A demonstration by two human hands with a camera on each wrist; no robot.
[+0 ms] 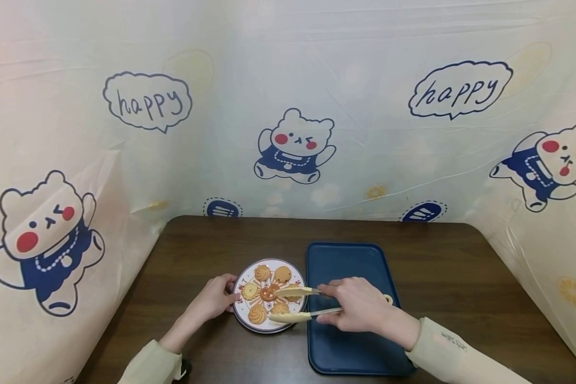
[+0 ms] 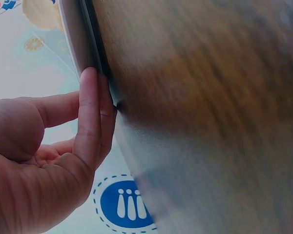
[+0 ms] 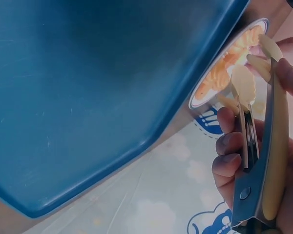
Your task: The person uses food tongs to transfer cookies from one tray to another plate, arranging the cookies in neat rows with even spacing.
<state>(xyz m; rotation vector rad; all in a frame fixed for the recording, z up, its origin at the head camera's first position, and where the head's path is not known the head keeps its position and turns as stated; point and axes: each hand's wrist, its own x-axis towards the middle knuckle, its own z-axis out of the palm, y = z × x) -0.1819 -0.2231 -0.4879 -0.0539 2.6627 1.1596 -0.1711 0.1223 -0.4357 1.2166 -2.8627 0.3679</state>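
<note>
A round white plate (image 1: 266, 326) with a dark rim carries several golden cookies (image 1: 257, 314) of different shapes. At its left edge my left hand (image 1: 215, 296) grips the rim, and the left wrist view shows the fingers against the plate's side (image 2: 78, 44). My right hand (image 1: 357, 304) holds a pair of food tongs (image 1: 293, 318) with cream-coloured tips and metal arms. The tongs are spread, and their tips reach over the right half of the plate, overlapping cookies there. In the right wrist view the fingers and thumb wrap the tongs' two arms (image 3: 276, 161).
Directly right of the plate lies a dark blue rectangular tray (image 1: 348, 261) with a raised edge, under my right hand. A small pale ring-shaped piece (image 1: 388, 299) shows at the tray's right side. A printed cloth (image 1: 365, 160) hangs behind the brown wooden table (image 1: 441, 266).
</note>
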